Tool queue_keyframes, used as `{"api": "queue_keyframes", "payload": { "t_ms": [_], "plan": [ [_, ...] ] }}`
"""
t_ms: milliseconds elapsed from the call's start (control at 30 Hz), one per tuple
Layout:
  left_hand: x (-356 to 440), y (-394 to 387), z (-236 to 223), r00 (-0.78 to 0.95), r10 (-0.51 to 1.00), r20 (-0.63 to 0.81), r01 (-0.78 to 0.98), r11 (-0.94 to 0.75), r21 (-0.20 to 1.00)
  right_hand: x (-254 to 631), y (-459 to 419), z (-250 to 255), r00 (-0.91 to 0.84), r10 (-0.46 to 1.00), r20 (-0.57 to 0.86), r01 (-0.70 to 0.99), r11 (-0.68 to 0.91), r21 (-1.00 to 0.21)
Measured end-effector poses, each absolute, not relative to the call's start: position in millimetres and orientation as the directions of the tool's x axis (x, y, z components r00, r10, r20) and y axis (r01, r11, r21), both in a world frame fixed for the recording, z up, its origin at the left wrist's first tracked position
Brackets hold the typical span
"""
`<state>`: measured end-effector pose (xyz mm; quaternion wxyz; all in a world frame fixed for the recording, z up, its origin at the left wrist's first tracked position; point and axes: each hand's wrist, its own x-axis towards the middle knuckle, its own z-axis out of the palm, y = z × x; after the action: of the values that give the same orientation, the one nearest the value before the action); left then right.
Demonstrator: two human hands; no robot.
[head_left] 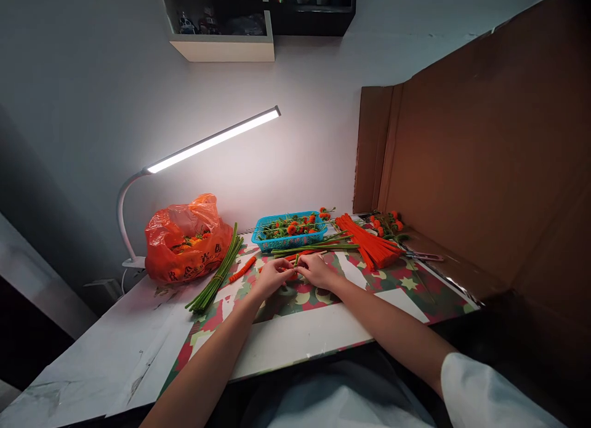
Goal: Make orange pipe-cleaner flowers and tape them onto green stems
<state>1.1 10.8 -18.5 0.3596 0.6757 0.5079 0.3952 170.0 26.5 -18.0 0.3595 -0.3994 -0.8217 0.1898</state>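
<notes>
My left hand [273, 276] and my right hand [318, 271] meet above the patterned table cover, fingertips pinched close together. Between them a short green stem piece [297, 260] pokes up; the fingers hide most of it. Just behind the hands lie an orange-red strip [295, 255] and several long green stems [339, 247]. An orange fuzzy coil [242, 270] rests left of my left hand. Beyond my right hand a fanned bundle of orange-red pipe cleaners [372, 243] lies on the table.
A blue basket [265, 246] holds orange flowers with green stems. A tied green stem bundle [217, 280] lies beside an orange plastic bag [157, 255]. The lamp [212, 140] arches over the left side. Scissors [427, 256] and more flowers [388, 223] lie near the cardboard wall [471, 151].
</notes>
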Motion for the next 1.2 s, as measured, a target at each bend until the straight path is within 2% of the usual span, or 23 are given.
{"api": "queue_keyframes", "payload": {
  "t_ms": [100, 300, 533, 700, 967, 1100, 1200],
  "plan": [
    [-2, 11, -17, 0.2, 0.974, 0.108, 0.369, -0.177, 0.912, 172, 26, -16, -0.461, 0.768, 0.445, 0.498, 0.639, -0.586],
    [-14, 7, -13, 0.389, 0.916, -0.094, 0.295, -0.028, 0.955, 177, 25, -14, -0.547, 0.694, 0.468, 0.248, 0.668, -0.701],
    [-7, 4, -7, 0.363, 0.931, -0.028, 0.324, -0.098, 0.941, 176, 31, -17, -0.507, 0.752, 0.421, 0.191, 0.575, -0.796],
    [-2, 2, -6, 0.333, 0.942, 0.033, 0.24, -0.119, 0.964, 174, 38, -20, -0.486, 0.786, 0.382, 0.105, 0.486, -0.867],
    [-9, -2, 2, 0.499, 0.854, -0.143, 0.038, 0.144, 0.989, 174, 34, -15, -0.565, 0.747, 0.35, -0.082, 0.371, -0.925],
    [-11, 3, 1, 0.437, 0.882, -0.179, 0.048, 0.176, 0.983, 172, 32, -15, -0.574, 0.758, 0.309, -0.03, 0.357, -0.934],
    [-8, 4, 0, 0.262, 0.959, -0.106, 0.134, 0.073, 0.988, 172, 32, -15, -0.513, 0.802, 0.306, 0.099, 0.41, -0.907]
  ]
}}
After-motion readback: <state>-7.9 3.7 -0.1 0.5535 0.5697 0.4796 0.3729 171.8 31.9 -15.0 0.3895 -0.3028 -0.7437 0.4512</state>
